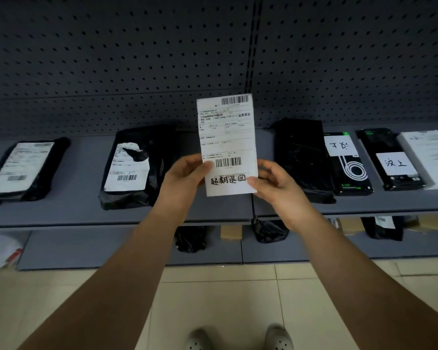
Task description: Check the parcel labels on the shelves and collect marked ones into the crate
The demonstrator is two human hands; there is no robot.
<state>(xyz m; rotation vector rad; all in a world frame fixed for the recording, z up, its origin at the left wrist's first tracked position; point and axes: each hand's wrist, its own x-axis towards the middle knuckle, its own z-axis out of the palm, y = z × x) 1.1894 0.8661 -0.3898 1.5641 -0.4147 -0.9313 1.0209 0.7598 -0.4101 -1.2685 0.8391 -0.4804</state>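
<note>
Grey perforated clogs (238,337) lowest, bare forearms stretched forward, left hand (185,175) and right hand (273,183) pinching flat white rectangular parcel (228,145) upright between them, glossy black bags (137,162) beyond

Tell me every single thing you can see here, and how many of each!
Held parcel: one, white label with barcodes and black handwriting, raised in front of the shelf.
Black bag parcels: three on the upper shelf, two at left with white labels, one plain at right of centre.
Black boxes: two, each with a white handwritten note, upper shelf right.
White parcel: one, far right of the upper shelf.
Upper shelf: one, grey.
Lower shelf: one, grey, holding black bags, brown boxes and a white bag at far left.
Pegboard wall: grey, behind.
Floor tiles: pale.
Shoes: two, grey.
Left hand: grip on the held parcel's left edge.
Right hand: grip on its right edge.
</note>
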